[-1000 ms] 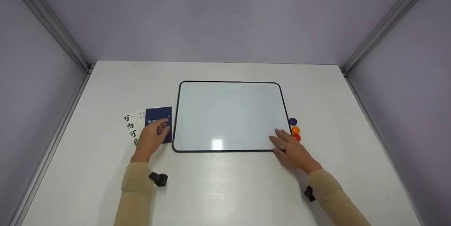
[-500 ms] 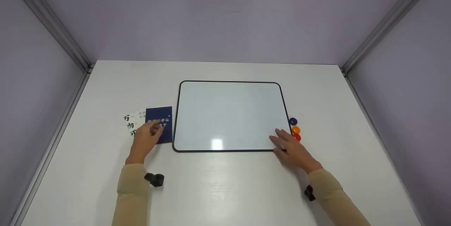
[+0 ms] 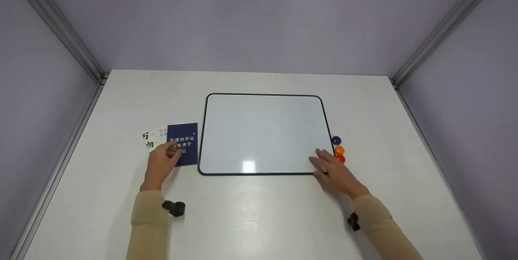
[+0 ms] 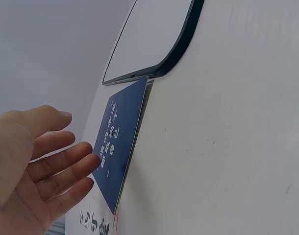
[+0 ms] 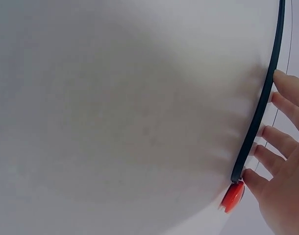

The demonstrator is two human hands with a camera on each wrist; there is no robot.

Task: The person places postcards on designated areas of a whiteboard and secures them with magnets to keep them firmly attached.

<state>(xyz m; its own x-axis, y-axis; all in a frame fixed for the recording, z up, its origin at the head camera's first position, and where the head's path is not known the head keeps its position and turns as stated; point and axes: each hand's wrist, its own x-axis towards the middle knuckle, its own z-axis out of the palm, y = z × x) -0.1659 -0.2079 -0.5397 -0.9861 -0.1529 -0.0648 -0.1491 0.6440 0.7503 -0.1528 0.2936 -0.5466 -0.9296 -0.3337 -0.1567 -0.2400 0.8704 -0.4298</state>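
My left hand (image 3: 159,164) hovers over the left part of a dark blue card (image 3: 187,155) with white writing. In the left wrist view its fingers are loosely bent, with nothing between them. White cards (image 3: 149,135) with black characters lie fanned out under the blue one, partly hidden by the hand. My right hand (image 3: 336,173) rests on the near right corner of a black-framed whiteboard (image 3: 259,134), fingers spread and touching it. Against the board's right edge sit three round magnets: blue (image 3: 336,140), orange (image 3: 339,150) and red (image 3: 340,158).
All of it lies on a white table (image 3: 247,219). Pale walls (image 3: 259,21) enclose the table at the back and both sides, with metal posts in the corners. A small dark device (image 3: 175,208) is strapped on the left sleeve, another (image 3: 354,222) on the right.
My left hand has drawn back a little to the left and toward me, uncovering more writing on the blue card. The right hand, whiteboard and magnets have stayed in place.
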